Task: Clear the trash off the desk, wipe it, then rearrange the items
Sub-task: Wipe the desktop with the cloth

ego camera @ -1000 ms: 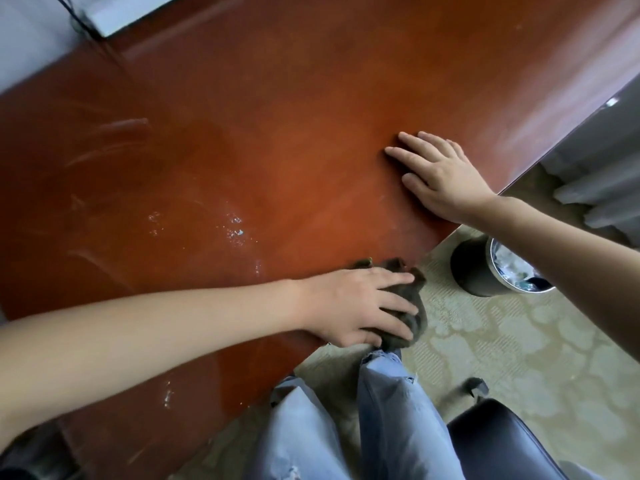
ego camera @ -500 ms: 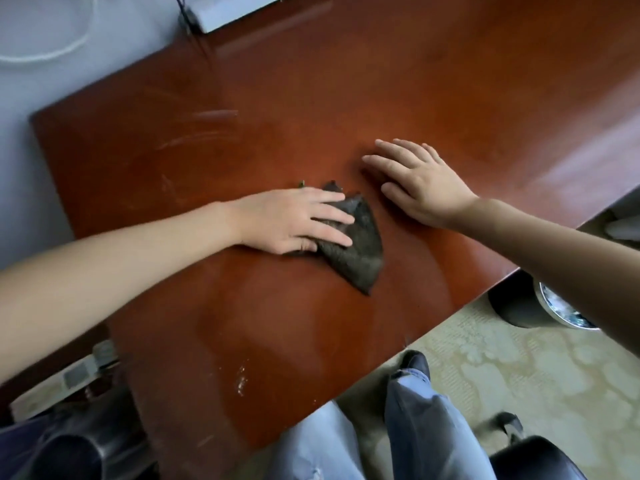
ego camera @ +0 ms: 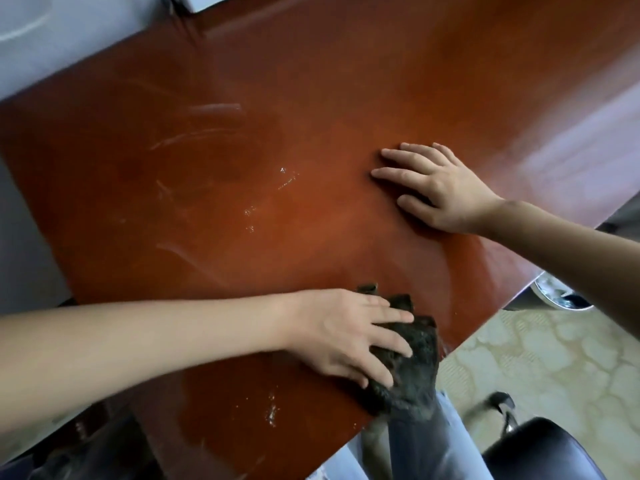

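The reddish-brown wooden desk (ego camera: 311, 116) fills most of the head view, streaked with wet smears and small water drops. My left hand (ego camera: 349, 336) presses a dark grey cloth (ego camera: 412, 368) flat against the desk's near edge, with the cloth's lower part hanging over it. My right hand (ego camera: 440, 187) lies palm down on the desk farther back and to the right, fingers spread, holding nothing.
A metal-rimmed trash bin (ego camera: 557, 299) stands on the patterned floor under my right forearm. A black chair seat (ego camera: 543, 452) sits at the lower right, beside my jeans-clad legs (ego camera: 436, 448). A white object (ego camera: 207, 1) rests at the desk's back edge by the wall.
My left hand has dragged the cloth from the middle of the desk back to the near edge, leaving fresh wet streaks. My right hand has stayed planted on the desk.
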Motion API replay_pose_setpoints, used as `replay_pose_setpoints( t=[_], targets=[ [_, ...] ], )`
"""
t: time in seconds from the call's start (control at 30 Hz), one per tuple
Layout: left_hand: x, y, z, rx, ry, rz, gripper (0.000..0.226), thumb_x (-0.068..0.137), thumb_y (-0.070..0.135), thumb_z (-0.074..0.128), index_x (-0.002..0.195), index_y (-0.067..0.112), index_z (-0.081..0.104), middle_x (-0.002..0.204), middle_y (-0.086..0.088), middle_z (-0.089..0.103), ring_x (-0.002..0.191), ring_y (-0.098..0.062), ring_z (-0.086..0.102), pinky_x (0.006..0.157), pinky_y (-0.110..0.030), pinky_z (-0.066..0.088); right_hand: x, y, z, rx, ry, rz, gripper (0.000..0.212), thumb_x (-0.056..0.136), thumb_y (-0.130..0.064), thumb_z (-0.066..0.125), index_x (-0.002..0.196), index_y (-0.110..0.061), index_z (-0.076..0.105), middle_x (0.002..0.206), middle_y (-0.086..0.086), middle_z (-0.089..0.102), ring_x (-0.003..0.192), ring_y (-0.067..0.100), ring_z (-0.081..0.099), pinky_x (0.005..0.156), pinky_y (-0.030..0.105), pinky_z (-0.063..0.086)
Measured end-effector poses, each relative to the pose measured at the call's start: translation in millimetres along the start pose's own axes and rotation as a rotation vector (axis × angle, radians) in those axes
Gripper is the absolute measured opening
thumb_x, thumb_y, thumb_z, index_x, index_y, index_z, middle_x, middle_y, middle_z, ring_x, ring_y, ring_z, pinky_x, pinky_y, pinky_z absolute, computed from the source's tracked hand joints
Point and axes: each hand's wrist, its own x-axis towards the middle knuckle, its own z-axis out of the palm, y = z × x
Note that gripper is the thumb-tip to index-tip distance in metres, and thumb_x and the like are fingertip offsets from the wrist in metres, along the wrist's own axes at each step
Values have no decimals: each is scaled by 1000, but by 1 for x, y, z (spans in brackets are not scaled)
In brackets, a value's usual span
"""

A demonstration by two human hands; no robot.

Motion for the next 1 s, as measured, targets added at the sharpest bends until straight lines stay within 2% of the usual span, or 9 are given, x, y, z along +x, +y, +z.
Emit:
replay_pose_setpoints(
  t=[0.13, 0.27, 0.4, 0.47, 0.57, 0.7, 0.8, 0.9, 1.0],
  targets=[
    [-44, -68, -30, 65, 84, -144, 31, 89, 32, 45, 107, 26, 69, 122, -6, 62, 120, -37, 50, 97, -40, 42, 1, -1, -1, 16, 4, 12, 51, 87, -42, 34, 136, -30, 42, 147, 1, 38, 133, 30, 34, 105, 54, 23],
    [-120, -145, -67, 175, 157, -638, 40, 90, 37, 39, 116, 22, 65, 134, -6, 53, 130, -35, 40, 99, -46, 39, 2, -4, -1, 32, 31, 30, 50, 85, -39, 37, 133, -30, 44, 144, 2, 41, 131, 29, 35, 104, 52, 24],
    [-171, -173, -73, 165, 275, -1027, 34, 96, 25, 47, 127, 15, 57, 144, -5, 41, 139, -31, 25, 107, -49, 28, 6, -13, -4, 48, 67, 57, 49, 81, -36, 39, 128, -26, 47, 138, 5, 46, 126, 32, 39, 101, 49, 28],
    [-167, -160, -72, 152, 284, -1043, 34, 95, 25, 49, 124, 11, 59, 142, -8, 43, 137, -36, 27, 107, -48, 26, 14, -21, -4, 28, 91, 60, 48, 83, -35, 39, 128, -22, 49, 135, 7, 48, 123, 32, 40, 100, 49, 29],
    [-150, -113, -61, 128, 218, -824, 42, 90, 39, 43, 115, 15, 66, 134, -13, 52, 128, -47, 37, 105, -49, 27, 42, -36, -3, 7, 116, 92, 48, 89, -36, 32, 132, -20, 47, 139, 6, 46, 125, 32, 38, 102, 52, 31],
    [-128, -45, -33, 132, 118, -576, 42, 92, 46, 34, 117, 30, 64, 136, -5, 52, 130, -42, 38, 103, -51, 31, 88, -52, 0, 20, 71, 176, 56, 90, -44, 20, 141, -27, 36, 148, 4, 34, 135, 32, 29, 108, 54, 25],
    [-129, -60, -32, 204, 78, -507, 40, 91, 43, 35, 118, 31, 63, 133, -4, 55, 127, -38, 43, 100, -48, 38, 110, -51, 1, -4, 35, 196, 54, 91, -41, 23, 144, -31, 29, 152, 1, 27, 138, 29, 22, 111, 51, 18],
    [-145, -90, -44, 216, 148, -670, 41, 90, 41, 37, 116, 28, 64, 131, -4, 56, 125, -38, 46, 96, -48, 43, 122, -47, -6, 44, 106, 208, 51, 91, -35, 32, 141, -27, 35, 148, 3, 34, 134, 30, 26, 109, 48, 20],
    [-176, -127, -61, 181, 247, -961, 38, 94, 38, 40, 124, 25, 60, 142, -2, 46, 136, -32, 32, 102, -42, 37, 138, -47, -14, 65, 162, 193, 49, 91, -32, 35, 139, -22, 39, 145, 6, 39, 131, 31, 30, 108, 47, 23]
  ],
)
